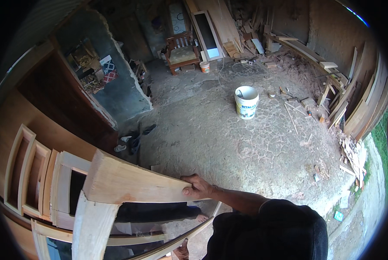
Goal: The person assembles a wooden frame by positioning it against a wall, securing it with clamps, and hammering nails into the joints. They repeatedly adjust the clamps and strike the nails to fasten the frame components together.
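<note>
A pale wooden frame (137,182) with thick rails stands tilted at the lower left, and dark cloth and a bare foot (201,218) show through its opening. My right hand (198,187) reaches across to the left and is closed over the end of the upper rail, thumb on the near face. Lower down, my left hand (182,250) is closed at the frame's curved-looking lower rail (176,239); its fingers are partly hidden by the rail and the picture's edge.
More wooden frames (40,177) lean against the left wall. A white bucket (246,104) stands on the rough concrete floor (194,130). Sandals (134,141) lie near the doorway. A wooden chair (181,54) and boards (215,26) are at the back; scrap wood (332,86) lines the right side.
</note>
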`<state>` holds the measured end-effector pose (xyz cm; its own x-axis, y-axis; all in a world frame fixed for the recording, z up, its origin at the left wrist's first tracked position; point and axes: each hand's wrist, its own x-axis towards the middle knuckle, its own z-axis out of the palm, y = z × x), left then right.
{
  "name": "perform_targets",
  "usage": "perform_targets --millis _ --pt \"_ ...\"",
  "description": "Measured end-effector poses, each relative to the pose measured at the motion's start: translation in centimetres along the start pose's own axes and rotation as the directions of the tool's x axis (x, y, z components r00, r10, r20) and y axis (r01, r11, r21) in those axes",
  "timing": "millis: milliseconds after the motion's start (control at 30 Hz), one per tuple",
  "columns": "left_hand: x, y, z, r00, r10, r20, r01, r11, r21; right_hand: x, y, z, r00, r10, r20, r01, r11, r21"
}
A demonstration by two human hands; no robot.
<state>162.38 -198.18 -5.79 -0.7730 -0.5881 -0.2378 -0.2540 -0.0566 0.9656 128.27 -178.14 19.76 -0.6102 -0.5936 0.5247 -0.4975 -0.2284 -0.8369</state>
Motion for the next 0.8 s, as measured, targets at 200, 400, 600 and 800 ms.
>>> perform_targets --millis 200,400,600,800 --pt "2.6 4.8 7.1 0.984 0.176 0.011 -0.168 0.957 -0.235 3.9 -9.2 -9.1 0.987 0.068 -0.145 -0.091 0.983 -0.158" --pt "8.2 9.3 21.8 0.926 0.257 0.278 -0.212 0.96 -0.181 5.4 -14.6 -20.2 0.951 0.048 -0.305 -0.137 0.951 -0.277" --pt "11.9 15.9 33.8 0.886 0.381 0.265 -0.395 0.919 -0.004 4.3 -18.3 -37.2 0.817 -0.025 -0.576 -0.078 0.985 -0.153" --pt "18.4 17.4 48.1 0.922 0.346 -0.175 -0.375 0.911 -0.174 3.2 -22.1 -51.1 0.564 -0.119 -0.817 0.028 0.992 -0.125"
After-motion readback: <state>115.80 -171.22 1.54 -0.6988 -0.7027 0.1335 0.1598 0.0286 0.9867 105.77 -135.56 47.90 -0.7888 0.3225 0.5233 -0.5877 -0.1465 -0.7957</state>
